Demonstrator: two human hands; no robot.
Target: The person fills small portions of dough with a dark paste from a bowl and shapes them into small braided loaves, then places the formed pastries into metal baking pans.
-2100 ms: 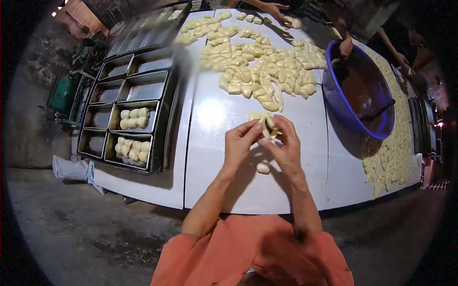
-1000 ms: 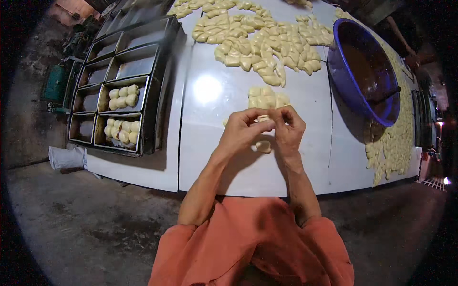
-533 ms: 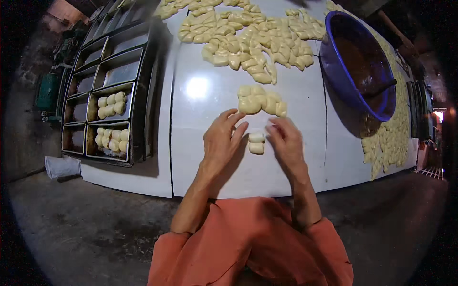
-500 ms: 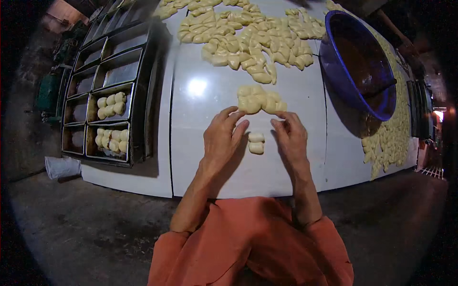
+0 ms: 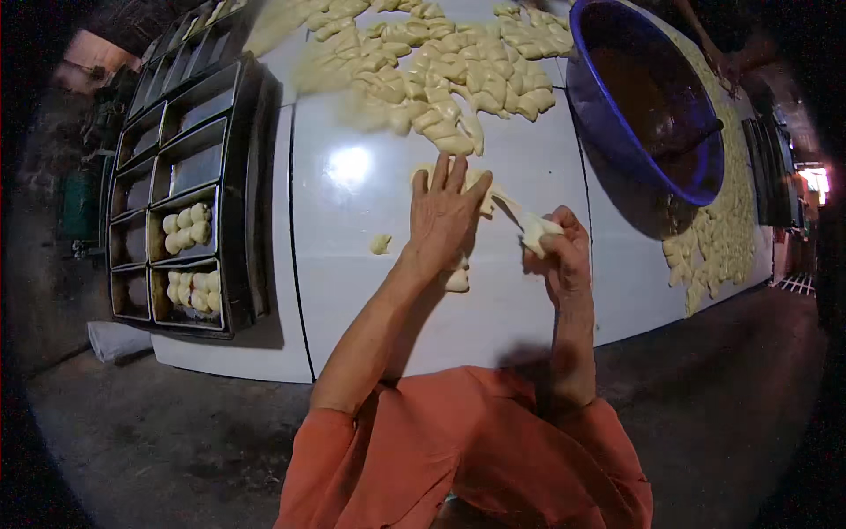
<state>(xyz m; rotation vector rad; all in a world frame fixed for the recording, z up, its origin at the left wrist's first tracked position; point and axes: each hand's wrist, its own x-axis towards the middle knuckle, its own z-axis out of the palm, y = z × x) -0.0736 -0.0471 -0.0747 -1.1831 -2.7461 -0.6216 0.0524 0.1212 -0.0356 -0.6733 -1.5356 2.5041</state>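
My left hand (image 5: 443, 210) lies over the dough lump (image 5: 487, 206) on the white table, its fingers spread and stretched away from me. Most of that lump is hidden beneath it. To the right, my right hand (image 5: 568, 251) is closed on a piece of dough (image 5: 536, 231), which is stretched into a thin strip running back toward the lump. Shaped dough rolls (image 5: 456, 280) show in part beside my left wrist. A small scrap of dough (image 5: 380, 243) sits to the left of that hand.
Many dough pieces (image 5: 441, 75) cover the far table. At left stand joined black metal baking pans (image 5: 231, 220), two near compartments holding dough rolls (image 5: 187, 228). A big blue basin (image 5: 586, 110) with brownish contents stands at right, more dough (image 5: 705, 264) beyond it.
My left hand has moved onto the dough lump and spread its fingers. My right hand has pulled a piece of dough rightward, stretching it. A small scrap now lies at the left.
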